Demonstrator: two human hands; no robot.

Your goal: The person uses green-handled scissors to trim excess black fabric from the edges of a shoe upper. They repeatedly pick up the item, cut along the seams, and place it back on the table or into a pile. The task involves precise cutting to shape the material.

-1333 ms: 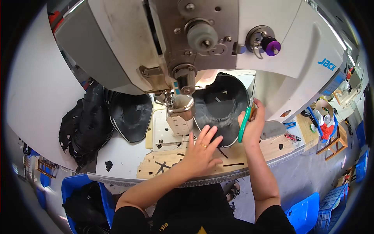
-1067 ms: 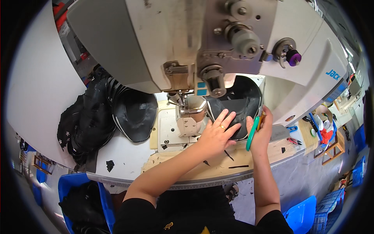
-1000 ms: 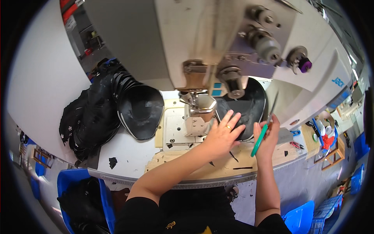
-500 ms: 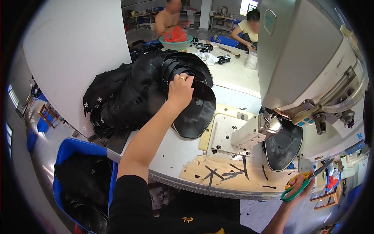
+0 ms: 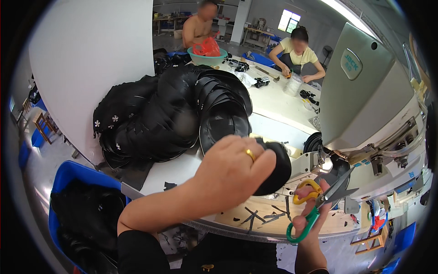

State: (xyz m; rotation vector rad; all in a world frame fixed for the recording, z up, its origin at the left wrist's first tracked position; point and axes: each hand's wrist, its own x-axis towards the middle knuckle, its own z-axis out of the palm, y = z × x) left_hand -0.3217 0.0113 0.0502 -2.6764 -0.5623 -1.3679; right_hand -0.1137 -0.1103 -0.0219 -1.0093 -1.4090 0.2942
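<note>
1. A black curved panel point(image 5: 278, 171) is gripped by the left hand point(image 5: 235, 171), its fingers curled in and their tips hidden from view; the panel is held above the table point(image 5: 185, 171), toward the near edge, between the stacked panels and the sewing machine point(image 5: 365, 96).
2. Scissors point(image 5: 329, 195) with one yellow and one green handle are grasped in the right hand point(image 5: 315, 221), closed about the loops just off the table's near edge; the blades are parted and pointed up toward the right.
3. A stack of overlapping black panels point(image 5: 223, 102) is spread over the left part of the table, beside a heap of black material point(image 5: 159, 114) dotted with small pale flowers.
4. Dark cut strips point(image 5: 251, 214) are scattered along the near edge, below the machine.
5. More black pieces point(image 5: 86, 214) are held in a blue bin point(image 5: 64, 170), set beyond the table's near left corner.
6. At a white table point(image 5: 278, 100) behind, a person in a yellow top point(image 5: 308, 57) is seen; a red plastic bag point(image 5: 207, 47) is carried in a green basin point(image 5: 203, 60).
</note>
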